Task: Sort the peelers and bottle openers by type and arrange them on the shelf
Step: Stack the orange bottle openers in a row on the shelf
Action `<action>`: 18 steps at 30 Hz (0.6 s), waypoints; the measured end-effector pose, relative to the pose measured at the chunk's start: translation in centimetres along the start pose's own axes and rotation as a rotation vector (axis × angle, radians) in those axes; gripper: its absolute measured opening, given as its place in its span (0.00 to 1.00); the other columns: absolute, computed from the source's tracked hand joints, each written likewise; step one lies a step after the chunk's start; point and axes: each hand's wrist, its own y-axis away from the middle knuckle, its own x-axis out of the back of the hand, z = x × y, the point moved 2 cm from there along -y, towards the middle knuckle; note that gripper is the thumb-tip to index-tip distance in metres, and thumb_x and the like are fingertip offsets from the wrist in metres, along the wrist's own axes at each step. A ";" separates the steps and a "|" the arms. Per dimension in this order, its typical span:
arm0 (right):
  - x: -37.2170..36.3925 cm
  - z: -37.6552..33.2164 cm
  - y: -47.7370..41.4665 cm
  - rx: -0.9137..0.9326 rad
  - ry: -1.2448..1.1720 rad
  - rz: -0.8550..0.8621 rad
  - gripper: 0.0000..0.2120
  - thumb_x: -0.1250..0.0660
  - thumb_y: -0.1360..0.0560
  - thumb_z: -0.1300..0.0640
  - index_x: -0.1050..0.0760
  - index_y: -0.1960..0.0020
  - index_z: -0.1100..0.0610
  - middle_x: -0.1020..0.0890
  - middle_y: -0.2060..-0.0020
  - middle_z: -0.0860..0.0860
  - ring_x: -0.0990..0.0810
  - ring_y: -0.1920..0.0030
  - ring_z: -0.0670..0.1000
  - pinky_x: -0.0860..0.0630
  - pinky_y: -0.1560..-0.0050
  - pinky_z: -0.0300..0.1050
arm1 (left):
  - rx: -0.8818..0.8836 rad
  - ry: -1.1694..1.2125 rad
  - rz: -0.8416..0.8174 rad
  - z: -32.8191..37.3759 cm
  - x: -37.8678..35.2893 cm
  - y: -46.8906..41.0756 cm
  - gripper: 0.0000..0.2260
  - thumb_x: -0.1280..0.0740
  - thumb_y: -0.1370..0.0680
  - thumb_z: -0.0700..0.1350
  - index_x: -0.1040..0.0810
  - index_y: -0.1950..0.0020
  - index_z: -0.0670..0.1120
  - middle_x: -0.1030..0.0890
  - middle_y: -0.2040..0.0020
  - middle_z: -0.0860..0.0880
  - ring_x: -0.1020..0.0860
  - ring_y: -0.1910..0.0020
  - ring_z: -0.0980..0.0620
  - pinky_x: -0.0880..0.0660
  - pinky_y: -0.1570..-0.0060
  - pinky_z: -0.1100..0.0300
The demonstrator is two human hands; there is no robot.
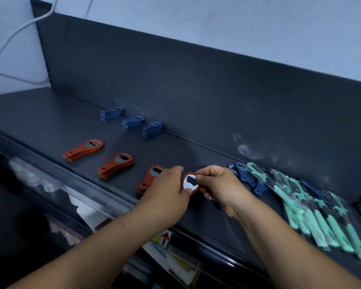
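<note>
Both hands hold one orange bottle opener (191,182) just above the shelf (50,117)

The left hand (171,188) pinches its lower left rim and the right hand (219,184) pinches its right edge, fingers curled. Just left lies a stack of orange openers (152,178), with two more orange stacks (116,165) further left. Three blue stacks (132,122) sit far, by the back panel (196,90). To the right lie loose blue openers (248,178) and overlapping packaged green peelers (313,211).

Dark shelf (50,122): stacked bottle openers (115,165), peelers (321,222)
</note>
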 end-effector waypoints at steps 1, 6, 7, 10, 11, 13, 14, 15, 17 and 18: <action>-0.2 0.0 -0.1 0.002 0.027 -0.002 0.04 0.35 0.24 0.64 0.22 0.54 0.59 0.20 0.66 0.53 0.28 0.72 0.46 0.33 0.75 0.34 | -0.041 -0.063 0.013 0.0 0.1 0.1 0.24 0.37 0.21 0.50 0.38 0.27 0.48 0.32 0.29 0.49 0.34 0.30 0.52 0.38 0.39 0.64; -1.1 0.0 -0.9 0.112 0.353 0.099 0.05 0.31 0.27 0.60 0.22 0.61 0.54 0.19 0.67 0.51 0.24 0.68 0.48 0.29 0.66 0.40 | -0.154 -0.271 0.024 -0.8 -0.1 0.2 0.23 0.36 0.22 0.52 0.37 0.29 0.48 0.34 0.29 0.50 0.37 0.30 0.51 0.41 0.34 0.62; -1.2 0.0 -1.0 0.144 0.464 0.128 0.05 0.30 0.27 0.59 0.22 0.62 0.53 0.18 0.66 0.50 0.22 0.65 0.49 0.28 0.63 0.40 | -0.174 -0.308 0.015 -1.0 -0.2 0.3 0.24 0.37 0.22 0.53 0.38 0.28 0.49 0.36 0.28 0.50 0.39 0.29 0.51 0.43 0.33 0.62; -1.4 -0.1 -0.8 0.217 0.665 0.151 0.03 0.33 0.26 0.57 0.22 0.58 0.52 0.19 0.62 0.49 0.21 0.59 0.49 0.30 0.60 0.39 | -0.234 -0.381 -0.030 -1.3 -0.5 0.4 0.27 0.39 0.21 0.55 0.42 0.24 0.50 0.42 0.24 0.49 0.45 0.25 0.51 0.50 0.29 0.62; -1.3 0.0 -0.7 0.231 0.715 0.151 0.03 0.34 0.25 0.57 0.21 0.56 0.52 0.18 0.60 0.49 0.21 0.57 0.49 0.31 0.59 0.38 | -0.249 -0.396 -0.048 -1.3 -0.6 0.5 0.27 0.40 0.21 0.55 0.43 0.24 0.50 0.43 0.24 0.49 0.46 0.25 0.51 0.51 0.29 0.62; -1.2 0.1 -0.6 0.258 0.806 0.154 0.04 0.34 0.25 0.57 0.21 0.52 0.53 0.18 0.53 0.51 0.21 0.52 0.50 0.32 0.57 0.37 | -0.272 -0.408 -0.076 -1.3 -0.7 0.5 0.27 0.41 0.20 0.55 0.44 0.23 0.49 0.44 0.23 0.49 0.47 0.25 0.52 0.51 0.28 0.61; -1.2 0.1 -0.7 0.269 0.832 0.153 0.05 0.34 0.25 0.57 0.20 0.51 0.54 0.19 0.51 0.52 0.22 0.50 0.50 0.33 0.57 0.37 | -0.279 -0.407 -0.084 -1.3 -0.8 0.5 0.27 0.41 0.20 0.55 0.44 0.23 0.49 0.44 0.23 0.49 0.47 0.25 0.51 0.50 0.28 0.61; -1.1 0.1 -0.7 0.274 0.842 0.151 0.05 0.34 0.25 0.56 0.21 0.50 0.54 0.19 0.50 0.52 0.22 0.49 0.50 0.32 0.56 0.38 | -0.283 -0.405 -0.088 -1.3 -0.9 0.4 0.27 0.41 0.20 0.54 0.44 0.23 0.49 0.44 0.23 0.49 0.46 0.25 0.51 0.49 0.28 0.61; -1.1 0.1 -0.7 0.279 0.832 0.137 0.06 0.33 0.25 0.55 0.21 0.49 0.53 0.19 0.50 0.51 0.22 0.49 0.50 0.30 0.54 0.38 | -0.276 -0.399 -0.103 -1.4 -1.2 0.3 0.27 0.41 0.19 0.53 0.44 0.23 0.49 0.44 0.23 0.49 0.45 0.25 0.50 0.47 0.28 0.59; -1.1 0.0 -0.6 0.284 0.813 0.134 0.07 0.33 0.25 0.54 0.20 0.49 0.54 0.19 0.50 0.51 0.21 0.48 0.50 0.29 0.53 0.39 | -0.271 -0.397 -0.111 -1.4 -1.3 0.2 0.27 0.41 0.19 0.53 0.44 0.23 0.49 0.44 0.23 0.49 0.44 0.25 0.50 0.46 0.28 0.58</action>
